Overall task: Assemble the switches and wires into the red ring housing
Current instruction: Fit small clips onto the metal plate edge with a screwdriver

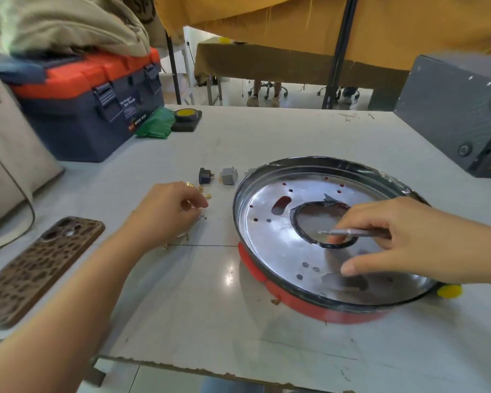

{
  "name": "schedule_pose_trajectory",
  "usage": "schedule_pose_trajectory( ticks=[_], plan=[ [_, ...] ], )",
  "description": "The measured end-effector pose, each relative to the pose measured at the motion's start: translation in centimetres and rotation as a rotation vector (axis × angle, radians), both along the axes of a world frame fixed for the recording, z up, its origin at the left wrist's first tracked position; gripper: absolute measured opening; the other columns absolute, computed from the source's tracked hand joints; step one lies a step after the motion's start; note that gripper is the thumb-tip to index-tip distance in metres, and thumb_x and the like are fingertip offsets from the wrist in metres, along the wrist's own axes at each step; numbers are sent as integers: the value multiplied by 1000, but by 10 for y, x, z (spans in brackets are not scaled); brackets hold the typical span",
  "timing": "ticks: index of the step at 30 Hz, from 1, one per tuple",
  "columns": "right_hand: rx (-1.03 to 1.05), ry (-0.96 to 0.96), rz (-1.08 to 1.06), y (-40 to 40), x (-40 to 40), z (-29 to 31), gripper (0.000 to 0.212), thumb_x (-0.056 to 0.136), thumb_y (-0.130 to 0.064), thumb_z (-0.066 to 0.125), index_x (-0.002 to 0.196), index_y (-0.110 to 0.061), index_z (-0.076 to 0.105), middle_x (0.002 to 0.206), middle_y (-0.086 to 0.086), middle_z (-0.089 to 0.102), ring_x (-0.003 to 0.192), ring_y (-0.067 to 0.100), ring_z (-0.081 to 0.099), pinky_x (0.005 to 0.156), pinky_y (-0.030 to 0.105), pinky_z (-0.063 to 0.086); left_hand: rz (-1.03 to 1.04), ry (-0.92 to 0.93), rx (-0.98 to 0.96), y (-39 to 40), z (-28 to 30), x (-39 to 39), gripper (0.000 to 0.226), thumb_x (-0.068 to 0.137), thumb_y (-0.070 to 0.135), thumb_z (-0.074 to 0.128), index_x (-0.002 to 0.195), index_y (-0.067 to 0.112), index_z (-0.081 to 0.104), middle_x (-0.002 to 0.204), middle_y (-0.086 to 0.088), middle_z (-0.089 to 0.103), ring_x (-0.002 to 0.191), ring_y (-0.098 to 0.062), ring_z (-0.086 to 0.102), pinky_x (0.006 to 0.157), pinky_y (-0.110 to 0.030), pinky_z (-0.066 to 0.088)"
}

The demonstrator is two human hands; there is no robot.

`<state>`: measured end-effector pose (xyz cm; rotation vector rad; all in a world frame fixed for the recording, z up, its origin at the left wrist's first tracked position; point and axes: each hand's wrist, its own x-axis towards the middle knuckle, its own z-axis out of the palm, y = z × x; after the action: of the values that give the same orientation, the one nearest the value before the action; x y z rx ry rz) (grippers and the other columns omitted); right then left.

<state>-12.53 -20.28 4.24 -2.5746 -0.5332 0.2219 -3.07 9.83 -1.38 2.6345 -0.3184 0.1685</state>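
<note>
The red ring housing (pixel 318 304) sits at the lower right of the frame, with its shiny metal plate (pixel 278 251) facing up. My right hand (pixel 408 239) is over it and pinches a thin metal tool (pixel 352 232). The tool lies flat and its tip points left, over the round hole in the middle.

The little gold screws (pixel 201 191) lie on the table to the left of the ring. My left hand (pixel 165 211) is right on them, fingers curled to pick one; I cannot tell if it has one. Two small switches (pixel 217 175) sit just above, so my left hand is nearer to them.
</note>
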Motion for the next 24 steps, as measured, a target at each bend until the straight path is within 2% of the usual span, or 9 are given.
schedule_pose_trajectory(
  ticks=[3,6,10,13,16,18,20,24],
  plan=[
    [-45,4,-2,-2,1,1,44,58,-65,66,93,-39,66,80,-23,60,58,-4,51,56,9,36,-27,28,58,-4,-1,8,13,83,15,68,94,20,71,96,1,63,87,-14,55,78,-25,42],
    [-142,30,7,3,1,-5,34,66,-54,73,97,-41,64,82,-36,56,67,-13,52,60,7,37,-26,34,63,-6,-6,11,8,81,16,69,88,19,72,91,1,61,84,-15,55,73,-24,39],
    [-130,109,-39,8,1,-5,28,69,-48,75,92,-36,65,66,-23,59,58,-4,51,55,13,38,-18,10,18,-4,-12,13,7,79,14,71,75,19,69,85,1,60,78,-13,53,67,-21,33],
    [-137,142,-48,12,3,-5,28,68,-51,74,88,-33,65,64,-13,58,54,2,49,54,18,40,-34,-9,13,-2,-15,13,9,80,16,70,74,22,68,85,2,59,80,-12,52,70,-21,32],
    [-144,117,-50,20,2,-7,28,70,-52,72,87,-31,63,58,-19,55,53,1,47,55,15,37,-51,-60,10,-2,-16,12,11,82,15,68,74,22,66,83,4,60,81,-13,53,71,-22,33],
    [-163,96,-52,26,2,-9,32,71,-54,70,90,-29,63,65,-18,59,59,2,50,58,17,40,-50,-108,-37,-1,-15,10,11,83,12,67,76,20,66,79,7,61,73,-4,52,63,-16,31],
    [-189,71,-55,31,3,-10,35,73,-55,69,92,-27,62,78,-8,65,68,8,53,66,22,41,-51,-147,-89,-3,-13,7,9,83,10,66,77,17,67,74,9,62,63,6,52,60,-6,35],
    [-189,19,-78,41,3,-13,37,74,-55,68,91,-23,62,79,-3,65,69,10,53,66,23,39,-72,-196,-206,-6,-9,2,8,84,10,67,79,16,68,71,9,65,55,17,50,58,1,34]
  ],
)
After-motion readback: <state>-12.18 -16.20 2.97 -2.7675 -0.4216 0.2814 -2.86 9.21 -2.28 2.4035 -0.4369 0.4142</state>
